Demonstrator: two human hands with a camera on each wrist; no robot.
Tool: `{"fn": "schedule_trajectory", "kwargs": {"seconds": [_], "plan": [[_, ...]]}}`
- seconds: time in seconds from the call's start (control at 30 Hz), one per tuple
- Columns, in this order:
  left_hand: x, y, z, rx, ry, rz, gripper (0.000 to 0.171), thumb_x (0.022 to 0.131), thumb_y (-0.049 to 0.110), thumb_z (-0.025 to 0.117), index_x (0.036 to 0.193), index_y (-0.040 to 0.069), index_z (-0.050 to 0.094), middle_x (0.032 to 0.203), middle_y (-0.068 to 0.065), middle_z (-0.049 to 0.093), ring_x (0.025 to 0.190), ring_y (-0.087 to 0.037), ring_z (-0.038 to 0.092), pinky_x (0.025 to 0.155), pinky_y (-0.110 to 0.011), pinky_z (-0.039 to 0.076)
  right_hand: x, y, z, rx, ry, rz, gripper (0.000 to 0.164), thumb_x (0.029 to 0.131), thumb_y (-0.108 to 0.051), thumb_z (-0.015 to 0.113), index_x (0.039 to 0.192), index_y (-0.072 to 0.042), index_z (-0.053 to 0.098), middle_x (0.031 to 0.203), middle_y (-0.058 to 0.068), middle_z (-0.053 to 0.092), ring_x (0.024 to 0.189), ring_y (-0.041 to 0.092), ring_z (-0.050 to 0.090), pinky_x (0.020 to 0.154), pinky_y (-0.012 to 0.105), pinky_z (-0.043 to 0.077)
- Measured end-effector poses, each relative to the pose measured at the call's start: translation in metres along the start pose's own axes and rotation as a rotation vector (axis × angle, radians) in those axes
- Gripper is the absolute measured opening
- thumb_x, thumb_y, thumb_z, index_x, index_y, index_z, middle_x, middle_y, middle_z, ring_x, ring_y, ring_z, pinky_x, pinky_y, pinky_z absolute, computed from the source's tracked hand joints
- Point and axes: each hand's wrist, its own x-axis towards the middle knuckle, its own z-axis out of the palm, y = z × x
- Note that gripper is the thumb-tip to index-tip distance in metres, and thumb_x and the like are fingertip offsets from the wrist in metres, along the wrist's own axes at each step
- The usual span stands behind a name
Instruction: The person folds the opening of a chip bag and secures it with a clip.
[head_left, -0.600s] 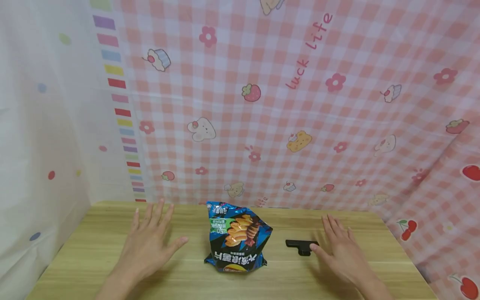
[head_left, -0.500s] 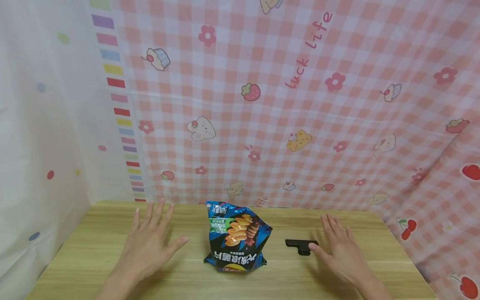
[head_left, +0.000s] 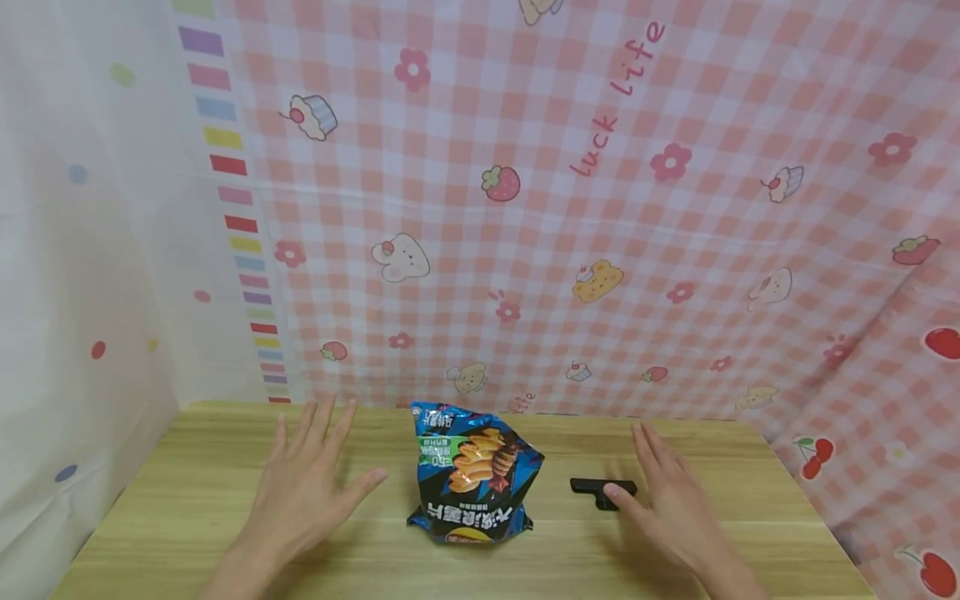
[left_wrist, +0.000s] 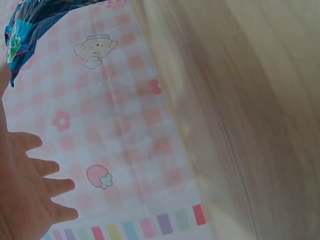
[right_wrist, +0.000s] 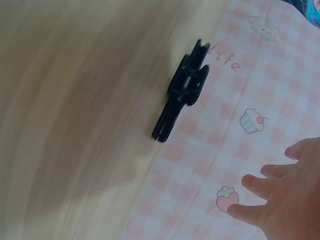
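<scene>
Left hand: Over to the left hand (head_left: 303, 492), held above the table (head_left: 375, 562) left of the bag (head_left: 480, 479); fingers spread wide, thumb (head_left: 367, 485) angled toward the bag, a clear gap left between them, nothing gripped.
Right hand: And on the other side, the right hand (head_left: 671, 508) is held just by the clip (head_left: 587, 486), its fingers straight and pointed away from the person, nothing clamped; in the head view part of the clip is covered by the thumb, but in the right wrist view it is shown whole, untouched.
Bag: Centre stage, blue and black, placed on the table between the two hands; its print is turned upside down to the head camera, one corner is pointed off to the right, and only a piece of it is caught by each wrist camera.
Clip: Black, T-shaped from above, laid on the table right of the bag, near it but not touched by it.
Backdrop: Pink checks on the cloth (head_left: 450, 225) hung behind the table, with "luck life" (head_left: 618, 100) printed up high; at the left, a white sheet (head_left: 45, 275) scattered with coloured dots.
</scene>
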Motion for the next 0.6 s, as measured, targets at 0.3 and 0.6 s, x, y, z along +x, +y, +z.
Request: {"fn": "schedule_trajectory", "kwargs": {"seconds": [0.3,0.6], "plan": [[0.003,0.005,0.000,-0.065,0.097,0.028,0.095,0.090,0.059,0.073,0.160,0.004,0.039,0.165,-0.027,0.032,0.148,-0.050,0.032,0.121,-0.070,0.017,0.003,-0.017,0.006,0.054,0.063,-0.024,0.089,0.100,-0.042,0.070,0.164,0.000,0.024,0.167,0.027,0.027,0.144,0.055,0.036,0.107,0.074,0.036],[0.007,0.011,-0.001,-0.093,0.180,0.067,0.093,0.087,0.060,0.074,0.155,0.002,0.046,0.161,-0.025,0.039,0.141,-0.048,0.042,0.114,-0.068,0.033,0.007,-0.036,0.014,0.130,0.093,-0.018,0.087,0.099,-0.043,0.072,0.163,-0.002,0.031,0.166,0.023,0.031,0.144,0.053,0.039,0.105,0.075,0.037]]}}
